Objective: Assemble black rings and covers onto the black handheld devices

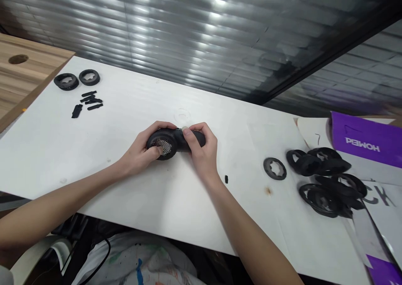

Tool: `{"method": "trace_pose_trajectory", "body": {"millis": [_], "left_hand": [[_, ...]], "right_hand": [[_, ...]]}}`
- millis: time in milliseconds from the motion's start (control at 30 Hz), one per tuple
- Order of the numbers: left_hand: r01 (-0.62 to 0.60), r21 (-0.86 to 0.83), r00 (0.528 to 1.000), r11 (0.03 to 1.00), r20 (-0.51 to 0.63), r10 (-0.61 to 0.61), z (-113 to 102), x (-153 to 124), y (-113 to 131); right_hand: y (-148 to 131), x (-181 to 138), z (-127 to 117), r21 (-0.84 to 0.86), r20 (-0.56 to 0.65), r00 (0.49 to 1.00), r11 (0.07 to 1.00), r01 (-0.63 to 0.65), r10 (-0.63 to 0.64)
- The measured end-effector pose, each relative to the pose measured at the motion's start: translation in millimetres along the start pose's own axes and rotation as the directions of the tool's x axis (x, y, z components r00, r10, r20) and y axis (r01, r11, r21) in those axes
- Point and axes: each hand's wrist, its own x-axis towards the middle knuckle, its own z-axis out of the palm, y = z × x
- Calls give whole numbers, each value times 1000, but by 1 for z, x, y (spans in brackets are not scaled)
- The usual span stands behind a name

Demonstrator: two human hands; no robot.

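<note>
The left hand (138, 154) and right hand (203, 151) both grip a black headphone earcup (165, 143) over the middle of the white desk (188, 205); a black ring (274, 169) lies off to the right.

Grey slatted window blinds (188, 25), white tabletop (201, 90) — wood-grain desk corner (34, 84) beside it, round hole (18, 59)

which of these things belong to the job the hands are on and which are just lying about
Job in hand:
- left hand and right hand
- black padded ear pad with metal mesh centre, held by both
- black ring
- pile of similar black pads
- two black rings

Lying about, it seems:
- black strips
- purple printed card
- wooden board
</note>
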Motion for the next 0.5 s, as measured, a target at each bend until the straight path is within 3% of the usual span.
{"method": "trace_pose_trajectory", "body": {"millis": [500], "left_hand": [[58,-84,994,995,93,-50,-3,-1,2]], "right_hand": [[1,1,-3,13,-4,1000,1000,-11,11]]}}
